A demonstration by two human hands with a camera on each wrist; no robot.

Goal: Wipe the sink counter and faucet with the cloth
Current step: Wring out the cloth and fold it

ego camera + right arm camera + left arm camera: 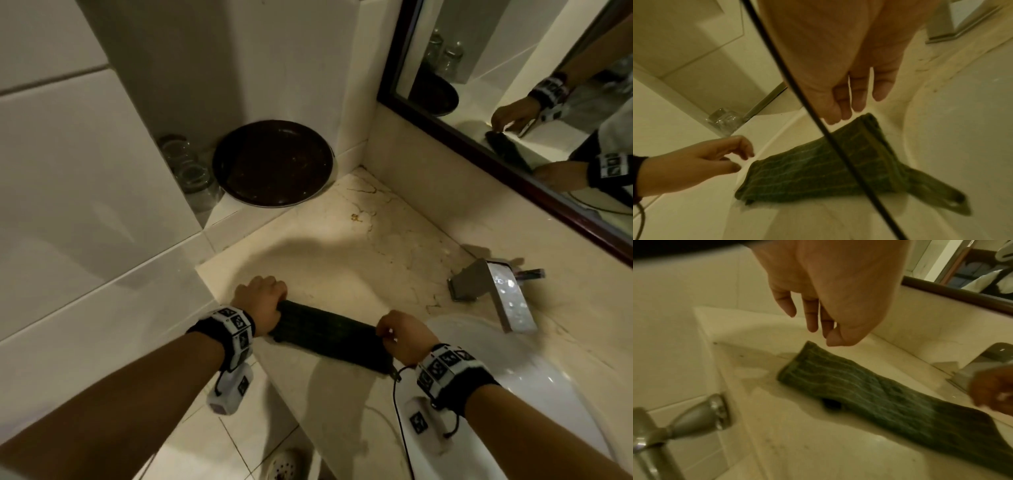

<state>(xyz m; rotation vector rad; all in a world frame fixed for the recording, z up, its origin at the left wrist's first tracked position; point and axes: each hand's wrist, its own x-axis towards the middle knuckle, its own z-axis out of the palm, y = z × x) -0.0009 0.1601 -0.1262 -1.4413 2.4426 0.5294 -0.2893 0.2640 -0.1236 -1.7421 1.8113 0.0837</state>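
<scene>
Looking down from head height, a folded dark green cloth (334, 337) lies along the front edge of the marble counter (359, 246), left of the white basin (548, 377) and the square chrome faucet (496, 291). The left hand (262, 301) and right hand (404, 337) sit at its two ends. At the left wrist, loosely bent fingers (812, 318) hover just above the cloth's end, holding nothing. At the right wrist, relaxed fingers (857, 95) hang over the other end, not gripping.
</scene>
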